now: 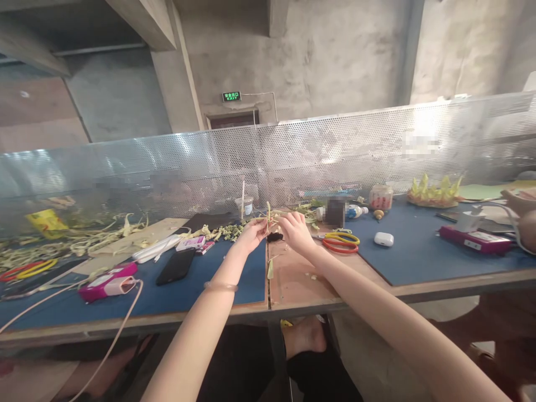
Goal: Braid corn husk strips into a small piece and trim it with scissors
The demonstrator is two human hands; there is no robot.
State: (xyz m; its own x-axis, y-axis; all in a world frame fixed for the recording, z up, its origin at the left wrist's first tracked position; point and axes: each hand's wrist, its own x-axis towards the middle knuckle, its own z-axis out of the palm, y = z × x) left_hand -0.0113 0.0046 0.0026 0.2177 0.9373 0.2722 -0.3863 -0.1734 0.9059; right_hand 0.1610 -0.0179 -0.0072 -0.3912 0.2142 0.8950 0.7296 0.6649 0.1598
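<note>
My left hand [253, 235] is closed, its fingertips pinching a thin yellow-green strip [268, 211] that stands up above them. Close beside it, my right hand [296, 230] is closed too, its fingers meeting the same small piece; the exact grip is hidden by the fingers. A small black item [275, 237] lies just below both hands. Scissors with red and yellow handles [341, 242] rest to the right of my right wrist. On the left, a pile of yellow-green pieces [229, 232] spreads over the table.
A black phone [176, 266] and a magenta box [108, 283] with a cable lie left. A white earphone case [383, 239], a jar [381, 197] and another magenta box [474, 240] stand right. A perforated metal screen [335, 151] runs behind. People sit at both sides.
</note>
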